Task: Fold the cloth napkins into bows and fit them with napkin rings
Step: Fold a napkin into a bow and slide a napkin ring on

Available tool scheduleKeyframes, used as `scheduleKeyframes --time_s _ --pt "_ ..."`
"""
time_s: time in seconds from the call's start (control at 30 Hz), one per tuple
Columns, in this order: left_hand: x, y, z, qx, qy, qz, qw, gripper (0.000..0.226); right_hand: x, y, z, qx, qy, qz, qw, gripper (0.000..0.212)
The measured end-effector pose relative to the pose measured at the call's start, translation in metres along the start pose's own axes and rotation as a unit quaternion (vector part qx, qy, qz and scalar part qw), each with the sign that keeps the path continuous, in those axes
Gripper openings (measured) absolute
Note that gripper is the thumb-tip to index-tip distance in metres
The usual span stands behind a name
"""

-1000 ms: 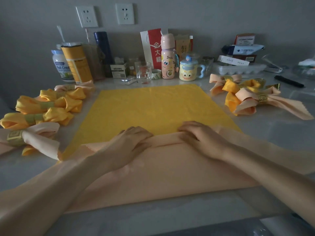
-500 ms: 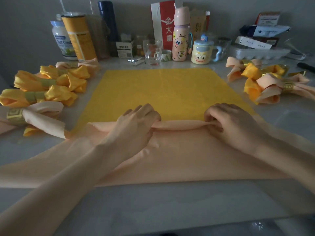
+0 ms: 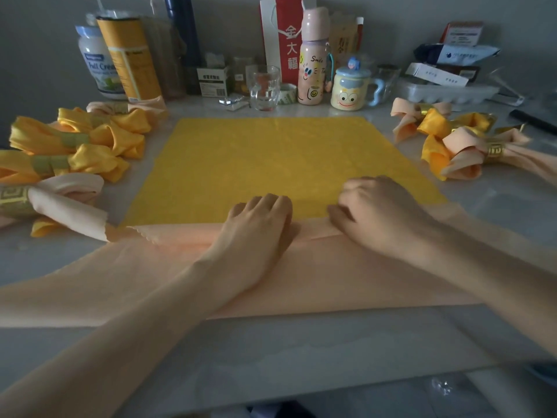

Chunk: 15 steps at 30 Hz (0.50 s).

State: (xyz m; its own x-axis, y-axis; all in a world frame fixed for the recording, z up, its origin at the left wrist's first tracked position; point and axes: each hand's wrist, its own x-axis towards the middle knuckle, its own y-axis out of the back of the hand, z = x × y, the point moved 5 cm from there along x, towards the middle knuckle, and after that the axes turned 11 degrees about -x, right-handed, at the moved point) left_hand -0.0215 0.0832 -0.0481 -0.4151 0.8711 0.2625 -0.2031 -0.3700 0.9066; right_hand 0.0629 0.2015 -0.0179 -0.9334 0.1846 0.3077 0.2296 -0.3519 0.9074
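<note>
Peach napkin: spread flat on the table, its far edge turned into a narrow fold that overlaps the near edge of the yellow napkin. I take the yellow napkin as my reference; it lies open and flat.

Left hand: on the fold at the near edge of the yellow napkin, about the middle. Its fingers curl down over the fold's far rim and grasp it; I cannot see the tips.

Right hand: on the same fold, just right of the left hand and apart from it. Fingers clenched around the peach cloth, thumb pointing along the fold.

Left of the yellow napkin: a cluster of yellow bows with bands at their middles. Nearest me, a peach bow in a gold napkin ring.

Right of the yellow napkin: a mixed pile of bows, peach and yellow; one shows a gold ring.

Beyond the far edge of the yellow napkin, in a row: white jar, yellow canister, clear glass, red and white bag, pink bottle, face mug and egg tray. Light is dim; I cannot read the small labels.
</note>
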Motion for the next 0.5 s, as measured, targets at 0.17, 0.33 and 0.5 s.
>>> scheduleKeyframes --time_s 0.17,0.33,0.5 --pt "0.000 -0.008 -0.006 0.009 -0.019 -0.027 0.999 0.071 0.017 -0.019 -0.038 0.132 0.048 -0.054 0.989 0.038" --pt "0.002 -0.017 -0.016 0.008 0.041 -0.100 0.994 0.061 0.008 -0.035 -0.031 0.150 0.001 -0.162 0.975 0.052" --pt "0.001 -0.015 -0.017 0.008 0.031 -0.102 0.994 0.073 -0.013 -0.039 0.000 0.139 -0.026 -0.183 0.973 0.053"
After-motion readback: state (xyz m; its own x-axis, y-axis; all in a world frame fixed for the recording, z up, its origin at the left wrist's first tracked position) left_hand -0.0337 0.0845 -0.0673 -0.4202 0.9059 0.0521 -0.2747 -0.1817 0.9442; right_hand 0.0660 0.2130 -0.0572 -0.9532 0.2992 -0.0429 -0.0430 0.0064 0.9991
